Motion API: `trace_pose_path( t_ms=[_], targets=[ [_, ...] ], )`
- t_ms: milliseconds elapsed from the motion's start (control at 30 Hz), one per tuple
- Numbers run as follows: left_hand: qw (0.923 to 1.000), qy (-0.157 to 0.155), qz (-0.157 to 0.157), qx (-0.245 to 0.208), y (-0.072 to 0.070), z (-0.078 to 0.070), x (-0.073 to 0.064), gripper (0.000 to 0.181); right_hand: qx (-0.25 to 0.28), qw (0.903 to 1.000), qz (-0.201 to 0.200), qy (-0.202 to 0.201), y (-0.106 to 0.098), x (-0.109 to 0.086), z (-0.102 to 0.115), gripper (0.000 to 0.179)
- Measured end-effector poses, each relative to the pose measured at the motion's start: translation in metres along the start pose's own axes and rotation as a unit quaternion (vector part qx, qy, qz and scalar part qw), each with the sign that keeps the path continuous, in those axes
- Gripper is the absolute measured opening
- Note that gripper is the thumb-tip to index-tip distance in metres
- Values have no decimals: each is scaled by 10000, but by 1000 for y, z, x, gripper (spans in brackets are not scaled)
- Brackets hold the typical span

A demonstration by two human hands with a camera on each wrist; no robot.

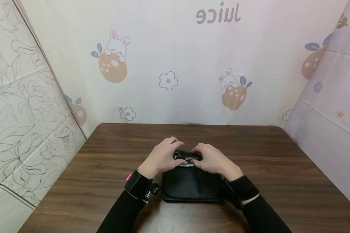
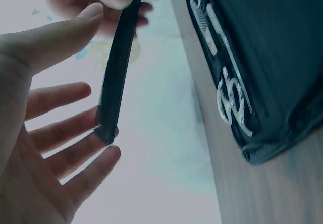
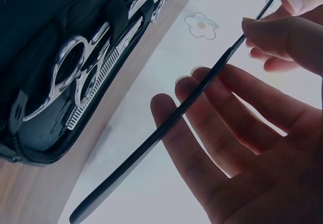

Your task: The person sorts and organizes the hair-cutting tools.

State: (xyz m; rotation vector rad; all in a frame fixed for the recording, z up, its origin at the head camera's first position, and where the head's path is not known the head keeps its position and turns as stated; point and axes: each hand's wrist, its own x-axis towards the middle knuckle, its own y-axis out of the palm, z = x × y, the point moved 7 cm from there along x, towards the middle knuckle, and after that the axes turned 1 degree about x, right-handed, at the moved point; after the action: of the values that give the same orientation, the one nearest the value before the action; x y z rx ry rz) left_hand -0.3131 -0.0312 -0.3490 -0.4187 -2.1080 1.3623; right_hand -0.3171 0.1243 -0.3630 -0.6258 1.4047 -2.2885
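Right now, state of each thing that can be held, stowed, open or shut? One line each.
Black case: open, lying on the table.
Silver scissors: in the case, partly under a strap; whether blades are shut, can't tell.
Toothed blade: in the case, exposed.
Slim black tool: out of the case, held up.
Right hand: pinching the tool.
Left hand: fingers extended at the tool's end; contact unclear.
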Motion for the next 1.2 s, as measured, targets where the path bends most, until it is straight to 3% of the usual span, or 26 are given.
trace_pose_path(
  t_ms=[167,333,600,867,1200],
  targets=[
    [9997,209,88,-27,5,-9,0,45,144,9998,0,-166,0,-1,7,29],
    [9994,119,335,-24,9,-8,0,39,230,9990,31,-374,0,0,17,29],
    [9973,-242,686,-76,15,-3,-1,36,293,9988,113,-377,8,1,19,29],
    [9956,-266,852,-276,17,-4,-3,33,337,9983,164,-452,10,-2,18,29],
    [9914,-584,1083,-451,21,10,-3,32,-86,9995,266,178,7,-12,-3,37]
  ],
)
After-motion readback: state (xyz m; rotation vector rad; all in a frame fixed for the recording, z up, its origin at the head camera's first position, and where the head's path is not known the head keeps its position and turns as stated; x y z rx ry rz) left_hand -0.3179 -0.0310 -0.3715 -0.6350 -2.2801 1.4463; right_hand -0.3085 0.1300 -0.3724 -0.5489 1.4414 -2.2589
